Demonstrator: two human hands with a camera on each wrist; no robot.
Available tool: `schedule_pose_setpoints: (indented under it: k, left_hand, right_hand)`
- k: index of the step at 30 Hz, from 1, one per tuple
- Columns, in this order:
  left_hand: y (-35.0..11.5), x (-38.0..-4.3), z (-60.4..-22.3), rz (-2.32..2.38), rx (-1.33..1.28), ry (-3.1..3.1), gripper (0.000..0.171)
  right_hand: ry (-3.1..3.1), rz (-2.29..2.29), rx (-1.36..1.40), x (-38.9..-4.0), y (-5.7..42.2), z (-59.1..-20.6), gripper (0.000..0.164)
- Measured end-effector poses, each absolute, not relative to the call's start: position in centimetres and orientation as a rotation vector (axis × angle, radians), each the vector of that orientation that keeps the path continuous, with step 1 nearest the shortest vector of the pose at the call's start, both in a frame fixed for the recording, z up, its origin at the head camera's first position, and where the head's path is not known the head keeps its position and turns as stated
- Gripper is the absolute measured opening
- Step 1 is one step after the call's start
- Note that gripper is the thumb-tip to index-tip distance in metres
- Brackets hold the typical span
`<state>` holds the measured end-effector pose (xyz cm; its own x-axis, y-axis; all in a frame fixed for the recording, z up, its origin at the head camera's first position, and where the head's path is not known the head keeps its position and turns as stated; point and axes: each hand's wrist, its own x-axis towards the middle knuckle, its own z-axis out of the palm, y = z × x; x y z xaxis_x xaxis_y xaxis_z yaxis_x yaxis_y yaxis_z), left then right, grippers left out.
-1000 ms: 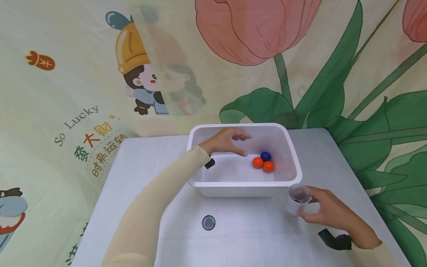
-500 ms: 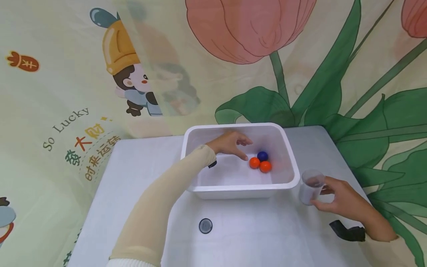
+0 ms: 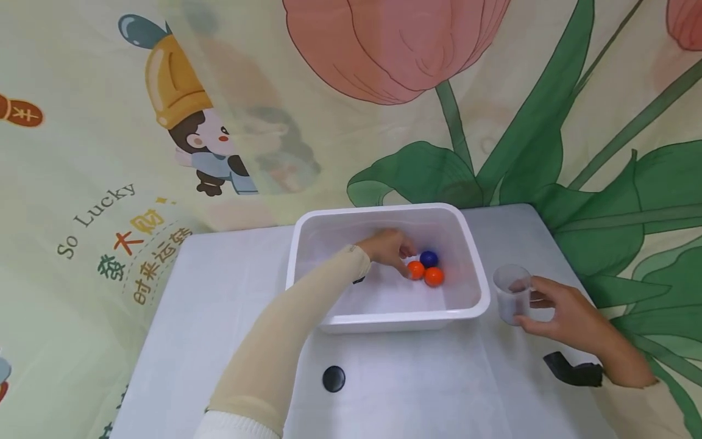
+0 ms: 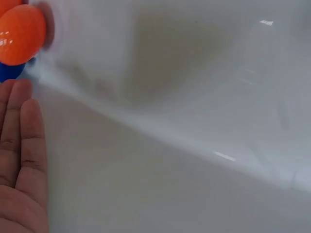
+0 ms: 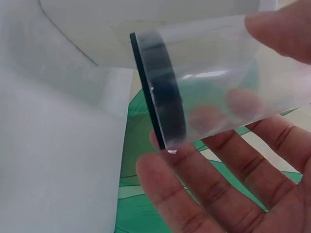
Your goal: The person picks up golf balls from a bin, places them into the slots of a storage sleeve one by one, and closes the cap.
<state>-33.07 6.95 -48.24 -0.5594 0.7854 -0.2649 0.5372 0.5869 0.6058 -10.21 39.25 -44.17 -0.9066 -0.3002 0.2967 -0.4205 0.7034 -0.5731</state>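
My left hand (image 3: pixel 387 247) reaches down inside a white plastic tub (image 3: pixel 384 320). Its thumb is right by the nearer-left orange ball (image 3: pixel 415 270), perhaps touching it. A second orange ball (image 3: pixel 434 277) and a dark blue ball (image 3: pixel 429 259) lie against it. In the left wrist view the fingers (image 4: pixel 31 150) are straight, with their tips close to the blue ball (image 4: pixel 9 72). To the right of the tub, my right hand (image 3: pixel 567 314) holds a clear plastic cup (image 3: pixel 510 299) between thumb and fingers. A dark band (image 5: pixel 160 90) rings one end of it.
A round black disc (image 3: pixel 333 379) lies on the white-covered table (image 3: pixel 417 390) in front of the tub. Behind the table hangs a cloth printed with tulips (image 3: pixel 406 49) and a cartoon figure. Black straps are on both wrists.
The left hand has moved lower and right, closer to the balls. The right hand has carried the cup rightward and a little away from the tub. The head view has shifted slightly.
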Motion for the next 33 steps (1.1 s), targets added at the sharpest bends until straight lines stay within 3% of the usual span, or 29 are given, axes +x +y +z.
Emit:
schedule_pose_setpoints:
  k: [19, 33]
  left_hand:
    - [8.7, -32.6, -51.3, 0.64, 1.033, 2.377, 0.04]
    - [8.5, -32.3, -50.9, 0.619, 1.084, 2.387, 0.031]
  right_hand:
    - [-2.703, 1.019, 0.524, -10.3, 40.5, -45.2, 0.062]
    - [-2.684, 1.041, 0.544, -10.3, 40.5, -44.9, 0.061]
